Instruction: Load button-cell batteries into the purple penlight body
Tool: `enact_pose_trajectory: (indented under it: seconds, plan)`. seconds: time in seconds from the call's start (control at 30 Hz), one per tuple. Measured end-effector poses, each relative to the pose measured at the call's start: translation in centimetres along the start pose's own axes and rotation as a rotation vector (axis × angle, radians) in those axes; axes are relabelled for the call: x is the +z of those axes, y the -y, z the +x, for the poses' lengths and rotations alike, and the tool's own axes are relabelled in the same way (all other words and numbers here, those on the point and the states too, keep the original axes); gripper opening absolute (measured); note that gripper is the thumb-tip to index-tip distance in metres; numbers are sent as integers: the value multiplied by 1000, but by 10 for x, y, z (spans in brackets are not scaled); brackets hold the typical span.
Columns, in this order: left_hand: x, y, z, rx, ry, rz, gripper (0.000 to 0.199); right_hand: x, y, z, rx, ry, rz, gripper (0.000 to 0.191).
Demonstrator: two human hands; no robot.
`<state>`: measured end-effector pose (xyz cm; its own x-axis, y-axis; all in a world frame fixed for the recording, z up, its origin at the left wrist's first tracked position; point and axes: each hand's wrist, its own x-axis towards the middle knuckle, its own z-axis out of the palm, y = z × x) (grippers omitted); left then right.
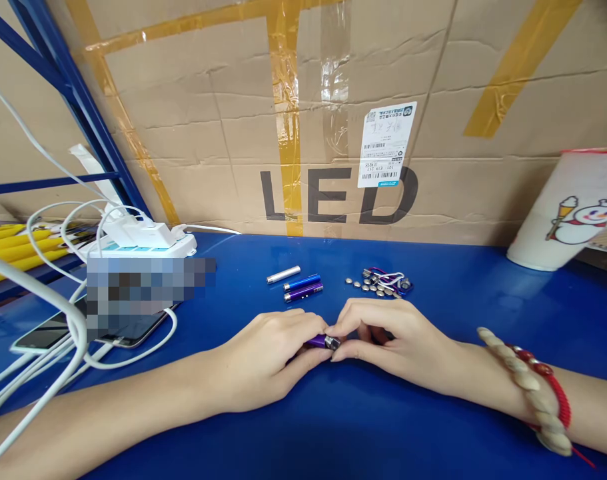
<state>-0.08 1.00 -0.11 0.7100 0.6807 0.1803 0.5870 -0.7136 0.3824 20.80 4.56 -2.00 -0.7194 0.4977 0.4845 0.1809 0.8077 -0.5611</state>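
Note:
My left hand [278, 353] is closed around a small purple cylinder [317, 341], whose silver end [332, 343] points right. The fingertips of my right hand [388, 333] are at that silver end, thumb below and index finger above. Just beyond my hands lie a silver tube [284, 274], a blue tube [302, 282] and another purple tube [303, 292]. Several round button cells [366, 288] lie farther right. Beside them is a small pile of metal clips and cords [390, 280].
White cables and a power strip [143, 243] stand at the left, with phones [133, 327] partly blurred out. A large cardboard box [223, 153] rises behind the blue table [333, 427]. A white cup [558, 213] stands at the right.

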Motion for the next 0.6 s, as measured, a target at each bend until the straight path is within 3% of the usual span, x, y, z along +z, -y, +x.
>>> enact_pose_trajectory:
  seconds: [0.27, 0.6]
  plan:
    - [1, 1, -1, 3, -8, -8, 18, 0, -3, 1, -65, -13, -3, 9]
    - [0, -1, -1, -19, 5, -5, 17, 1, -1, 1, -22, -5, 1, 15]
